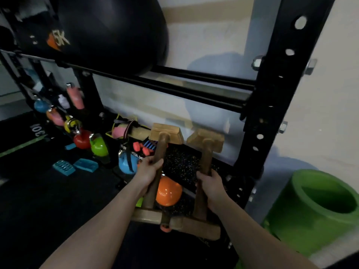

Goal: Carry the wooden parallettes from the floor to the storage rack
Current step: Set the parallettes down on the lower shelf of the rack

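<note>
I hold two wooden parallettes side by side, their bars pointing away from me toward the black storage rack [272, 105]. My left hand [148, 172] grips the bar of the left parallette [161, 146]. My right hand [210, 184] grips the bar of the right parallette [206, 150]. Their far end blocks hover over the rack's low speckled shelf [180, 164]; the near blocks sit below my wrists.
An orange kettlebell [168, 191] sits on the low shelf under the parallettes, with blue, green and red kettlebells to the left. A big black ball [108, 30] rests on the upper rails. A green cylinder [318, 208] stands at the right. Blue blocks lie on the dark floor.
</note>
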A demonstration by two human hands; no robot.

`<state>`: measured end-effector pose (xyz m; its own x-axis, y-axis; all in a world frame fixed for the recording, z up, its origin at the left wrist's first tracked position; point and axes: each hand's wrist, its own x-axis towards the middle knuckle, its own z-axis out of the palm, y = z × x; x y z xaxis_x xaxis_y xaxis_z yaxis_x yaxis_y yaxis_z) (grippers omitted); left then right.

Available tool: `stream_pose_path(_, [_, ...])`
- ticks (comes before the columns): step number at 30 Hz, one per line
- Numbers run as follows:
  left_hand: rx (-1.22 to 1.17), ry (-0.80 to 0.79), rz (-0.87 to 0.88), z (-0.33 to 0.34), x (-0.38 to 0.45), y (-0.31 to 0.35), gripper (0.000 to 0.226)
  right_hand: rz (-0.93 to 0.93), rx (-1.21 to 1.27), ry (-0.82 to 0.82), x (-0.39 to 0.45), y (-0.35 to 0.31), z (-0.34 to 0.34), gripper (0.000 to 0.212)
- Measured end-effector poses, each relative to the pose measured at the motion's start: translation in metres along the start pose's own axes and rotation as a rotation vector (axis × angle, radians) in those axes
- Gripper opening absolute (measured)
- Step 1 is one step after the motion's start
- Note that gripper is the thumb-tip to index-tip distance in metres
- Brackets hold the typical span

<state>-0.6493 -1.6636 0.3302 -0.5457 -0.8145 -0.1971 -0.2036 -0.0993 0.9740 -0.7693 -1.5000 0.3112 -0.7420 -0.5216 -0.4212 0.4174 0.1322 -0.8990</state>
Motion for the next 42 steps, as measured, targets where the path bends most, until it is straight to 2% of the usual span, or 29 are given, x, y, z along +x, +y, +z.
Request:
stream_pose_path(9, [0.103, -0.345, -0.044, 0.014, 0.138, -0.025, 0.026, 0.052, 0.093, 0.316, 0.068, 0.015, 0.03, 0.041])
stream_pose_path(14, [0.103, -0.477, -0.08, 0.033, 0.185, -0.044, 0.011, 0.074, 0.122, 0.452, 0.099, 0.022, 0.034, 0.041])
stream_pose_path(19, [0.091, -0.519, -0.137, 0.057, 0.214, -0.066, 0.016, 0.097, 0.126, 0.508, 0.124, 0.028, 0.029, 0.033])
stream_pose_path(27, [0.082, -0.546, -0.173, 0.065, 0.254, -0.084, 0.02, 0.119, 0.102, 0.527, 0.164, 0.034, 0.04, 0.032])
stream_pose_path(31, [0.126, -0.534, -0.167, 0.062, 0.269, -0.094, 0.016, 0.153, 0.085, 0.539, 0.169, 0.041, 0.041, 0.03])
stream_pose_path(36, [0.107, -0.57, -0.255, 0.063, 0.283, -0.099, 0.021, 0.165, 0.071, 0.545, 0.173, 0.044, 0.038, 0.032])
stream_pose_path(42, [0.145, -0.59, -0.235, 0.067, 0.281, -0.099, 0.021, 0.168, 0.073, 0.562, 0.175, 0.044, 0.04, 0.03])
